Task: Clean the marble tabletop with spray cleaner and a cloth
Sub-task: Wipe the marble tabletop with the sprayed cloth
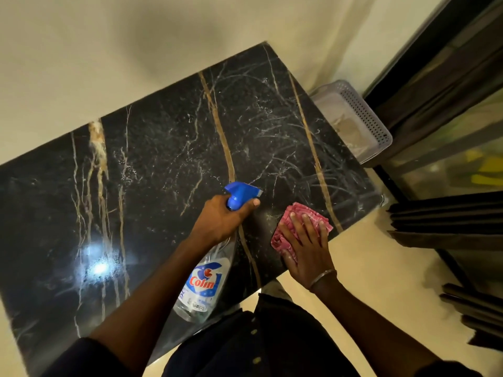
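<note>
The black marble tabletop (163,164) with gold and white veins fills the middle of the view, its right part streaked with wet smears. My left hand (223,219) grips the neck of a clear spray bottle (202,284) with a blue trigger head, held above the tabletop with the nozzle pointing right. A finger rests on the trigger. My right hand (307,248) lies flat, fingers spread, pressing a crumpled pink cloth (285,240) onto the marble near the front right edge.
A cream wall runs behind the table. A pale perforated plastic basket (362,121) sits on the floor past the table's right end. Dark curtain folds (446,221) and a glass door stand at the right. Beige floor lies in front.
</note>
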`<action>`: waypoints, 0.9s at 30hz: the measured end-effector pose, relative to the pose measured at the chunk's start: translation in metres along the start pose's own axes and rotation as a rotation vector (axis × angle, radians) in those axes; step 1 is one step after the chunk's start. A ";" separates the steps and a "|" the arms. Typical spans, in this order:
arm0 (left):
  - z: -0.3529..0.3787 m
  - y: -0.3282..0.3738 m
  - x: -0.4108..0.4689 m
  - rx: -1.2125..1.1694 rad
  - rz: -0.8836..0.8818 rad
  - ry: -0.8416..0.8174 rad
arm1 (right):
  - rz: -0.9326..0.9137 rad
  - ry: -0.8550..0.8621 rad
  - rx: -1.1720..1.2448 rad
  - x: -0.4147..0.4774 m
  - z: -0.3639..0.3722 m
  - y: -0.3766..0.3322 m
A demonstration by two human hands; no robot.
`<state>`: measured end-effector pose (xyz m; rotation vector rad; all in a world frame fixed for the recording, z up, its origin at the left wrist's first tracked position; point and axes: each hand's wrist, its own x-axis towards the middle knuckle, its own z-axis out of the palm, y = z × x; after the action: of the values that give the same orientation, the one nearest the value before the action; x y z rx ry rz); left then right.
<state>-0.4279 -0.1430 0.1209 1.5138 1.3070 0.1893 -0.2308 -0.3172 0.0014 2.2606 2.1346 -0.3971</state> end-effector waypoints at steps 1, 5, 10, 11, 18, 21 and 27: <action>-0.001 0.001 0.001 0.008 -0.003 0.004 | 0.005 0.001 0.000 0.007 -0.002 0.001; -0.004 0.005 0.008 0.003 -0.025 0.051 | 0.015 -0.013 0.035 0.061 -0.013 -0.002; -0.006 0.006 0.019 -0.023 -0.067 0.151 | -0.041 -0.011 0.068 0.158 -0.026 -0.031; -0.007 0.007 0.021 -0.022 -0.075 0.178 | -0.057 -0.016 0.057 0.175 -0.029 -0.037; -0.001 0.020 0.033 0.008 -0.088 0.195 | -0.142 -0.040 0.071 0.192 -0.037 -0.033; 0.004 0.027 0.040 0.045 -0.080 0.157 | -0.125 -0.001 0.081 0.140 -0.028 -0.008; 0.008 0.035 0.053 -0.008 -0.049 0.085 | -0.098 0.002 -0.038 0.047 -0.017 0.048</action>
<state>-0.3800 -0.0999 0.1188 1.4786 1.4082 0.2293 -0.1789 -0.2717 0.0013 2.1440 2.2400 -0.3538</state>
